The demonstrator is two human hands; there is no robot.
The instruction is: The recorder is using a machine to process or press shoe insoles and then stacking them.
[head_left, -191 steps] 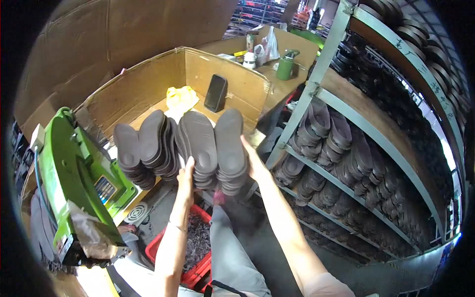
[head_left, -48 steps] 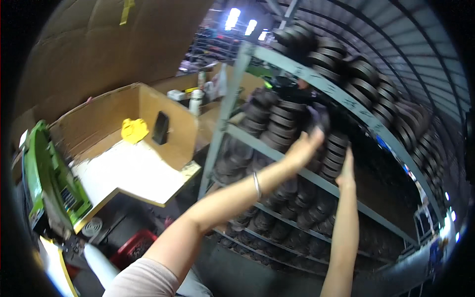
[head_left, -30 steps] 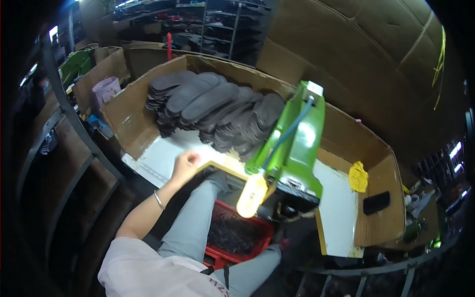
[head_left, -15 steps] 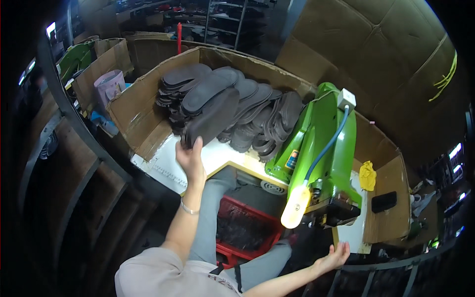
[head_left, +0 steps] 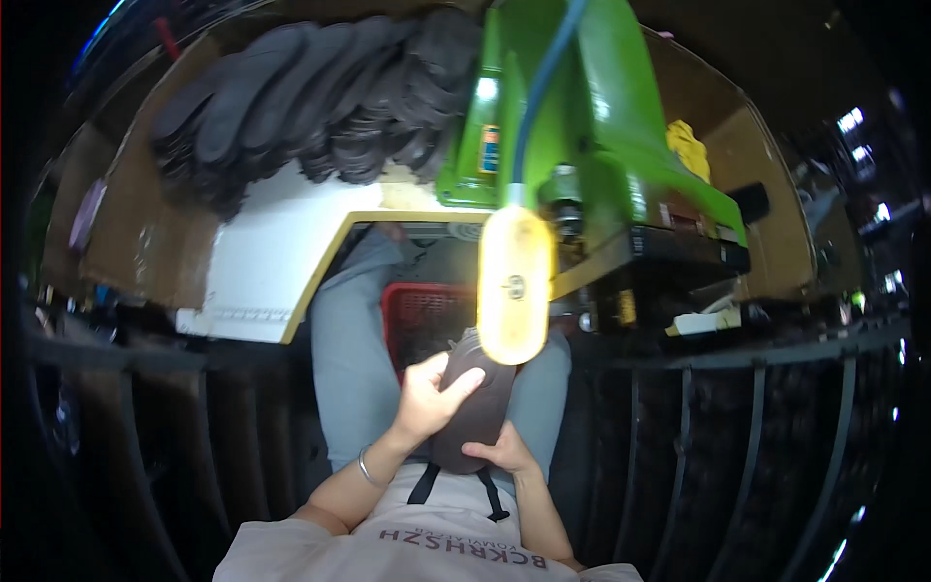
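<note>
A dark brown shoe sole (head_left: 477, 412) is held between both hands over my lap, pointing away from me. My left hand (head_left: 427, 396) grips its left side toward the far end, thumb across the top. Around the near right end closes my right hand (head_left: 506, 452), its thumb lying on the sole. The far tip of the sole is partly hidden by a glowing yellow lamp (head_left: 515, 281) on a blue cable. Behind that stands a green machine (head_left: 621, 107). Many similar soles (head_left: 281, 92) are stacked on the white tabletop (head_left: 281, 228) at the far left.
Cardboard walls (head_left: 136, 223) enclose the table. Below it, between my legs, sits a red plastic crate (head_left: 393, 325). A yellow cloth (head_left: 687, 150) and a dark flat object (head_left: 745, 206) lie right of the machine. Metal rails (head_left: 684, 407) run on both sides.
My left hand has brought the sole from the stack to above my lap. My right hand has come in from the right and taken hold of it. The view has shifted too.
</note>
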